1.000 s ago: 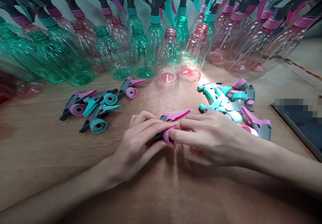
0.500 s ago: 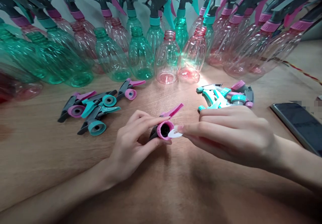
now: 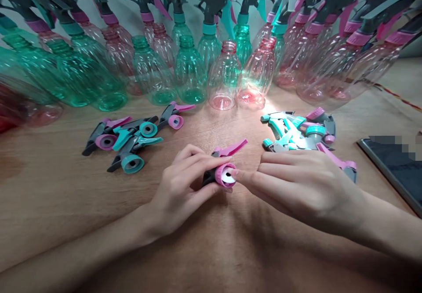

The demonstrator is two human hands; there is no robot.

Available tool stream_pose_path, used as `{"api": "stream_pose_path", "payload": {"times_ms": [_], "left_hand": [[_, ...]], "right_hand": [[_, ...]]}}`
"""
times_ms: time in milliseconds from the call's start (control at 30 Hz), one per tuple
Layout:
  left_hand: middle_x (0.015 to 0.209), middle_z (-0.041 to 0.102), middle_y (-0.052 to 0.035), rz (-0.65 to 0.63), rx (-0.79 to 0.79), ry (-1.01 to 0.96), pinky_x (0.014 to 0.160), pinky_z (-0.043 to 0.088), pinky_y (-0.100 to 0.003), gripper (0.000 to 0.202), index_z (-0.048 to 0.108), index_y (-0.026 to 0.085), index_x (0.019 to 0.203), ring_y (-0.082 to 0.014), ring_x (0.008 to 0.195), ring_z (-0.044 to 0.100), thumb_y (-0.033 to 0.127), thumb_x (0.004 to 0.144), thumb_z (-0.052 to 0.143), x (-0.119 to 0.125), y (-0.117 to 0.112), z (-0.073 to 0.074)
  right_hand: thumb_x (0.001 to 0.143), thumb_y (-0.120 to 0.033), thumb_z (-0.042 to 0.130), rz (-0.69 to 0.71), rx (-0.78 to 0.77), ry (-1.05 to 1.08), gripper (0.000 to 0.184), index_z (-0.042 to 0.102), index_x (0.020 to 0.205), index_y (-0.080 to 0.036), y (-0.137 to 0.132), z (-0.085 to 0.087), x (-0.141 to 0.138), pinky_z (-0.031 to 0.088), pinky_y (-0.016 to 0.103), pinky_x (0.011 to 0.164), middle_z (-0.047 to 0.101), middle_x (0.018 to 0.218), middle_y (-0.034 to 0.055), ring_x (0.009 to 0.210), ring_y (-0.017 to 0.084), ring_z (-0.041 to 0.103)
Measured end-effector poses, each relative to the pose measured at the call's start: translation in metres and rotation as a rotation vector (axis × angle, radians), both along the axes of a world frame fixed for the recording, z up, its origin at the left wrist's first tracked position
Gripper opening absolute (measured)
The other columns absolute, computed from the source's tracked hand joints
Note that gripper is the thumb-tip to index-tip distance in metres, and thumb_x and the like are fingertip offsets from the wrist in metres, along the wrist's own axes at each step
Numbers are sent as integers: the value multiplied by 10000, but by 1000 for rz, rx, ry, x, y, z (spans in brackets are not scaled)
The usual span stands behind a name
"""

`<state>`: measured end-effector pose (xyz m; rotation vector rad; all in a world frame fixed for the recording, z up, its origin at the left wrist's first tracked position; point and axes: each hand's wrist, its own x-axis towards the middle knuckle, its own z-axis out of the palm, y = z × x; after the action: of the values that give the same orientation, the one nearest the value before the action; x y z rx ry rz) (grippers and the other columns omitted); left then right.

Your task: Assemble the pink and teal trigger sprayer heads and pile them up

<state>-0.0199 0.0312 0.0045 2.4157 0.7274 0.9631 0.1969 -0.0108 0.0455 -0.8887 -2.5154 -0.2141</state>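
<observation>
My left hand (image 3: 186,187) grips a grey and pink spray trigger head (image 3: 211,176), its pink lever sticking up to the right and its collar's open end turned toward me. Inside that pink collar sits a white washer (image 3: 227,176) with a dark hole in the middle. At the washer's right edge is the index fingertip of my right hand (image 3: 296,185); its fingers are drawn together and the thumb is mostly hidden. Left of my hands lies a group of trigger heads (image 3: 132,163) with pink or teal collars, open ends facing me.
Behind my right hand is a pile of teal, pink and grey trigger heads (image 3: 290,130). A phone (image 3: 392,165) lies at the right. Green bottles (image 3: 190,75) and pink bottles (image 3: 224,80) line the back, several topped with trigger heads. A twisted wire (image 3: 400,96) runs behind the phone.
The white washer has gone from in front of the collar, at my right fingertips, to inside it. The camera view has shifted slightly, and another pink-levered trigger head shows behind my right hand.
</observation>
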Motion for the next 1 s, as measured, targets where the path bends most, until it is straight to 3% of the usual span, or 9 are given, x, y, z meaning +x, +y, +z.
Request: {"api": "stream_pose_path", "payload": {"times_ms": [167,400,567,700,833,1000], "left_hand": [[923,673,-23,7,-21,24,747,491,-295,315,601,199,1125,-164,862,525,136,823,663,-1,0,1],[945,672,-29,6,-4,24,749,488,-306,310,586,205,1141,-172,855,522,155,841,646,0,0,1],[926,675,-24,-6,6,27,734,482,-292,296,586,197,1137,-173,846,527,153,848,631,0,0,1],[962,677,-18,-29,25,30,751,480,-300,317,570,216,1162,-174,866,529,153,855,622,0,0,1],[960,673,-14,-27,16,36,769,478,-297,323,568,197,1155,-167,872,521,141,844,636,0,-1,2],[947,670,-20,-22,23,36,751,483,-299,296,567,190,1146,-169,860,515,158,857,620,0,-1,2]], "right_hand": [[910,-117,463,-32,-102,-33,206,668,893,-128,-3,-3,-1,287,285,485,548,581,2,524,127,477],[926,-156,427,-83,-212,114,278,686,830,-130,-4,2,-8,329,251,482,590,559,0,490,105,483],[897,-161,496,-146,-255,193,234,689,766,-138,-6,-4,-10,365,252,519,649,629,13,539,106,513],[875,-113,510,-175,-206,181,243,687,715,-157,-7,-10,-9,354,260,510,617,594,-7,534,106,474],[889,-118,501,-177,-136,136,217,708,847,-164,-7,-9,-8,336,256,498,587,580,-24,536,105,455],[894,-167,526,-175,-169,172,171,691,848,-168,-9,-6,-9,345,237,495,612,598,-35,520,84,489]]}}
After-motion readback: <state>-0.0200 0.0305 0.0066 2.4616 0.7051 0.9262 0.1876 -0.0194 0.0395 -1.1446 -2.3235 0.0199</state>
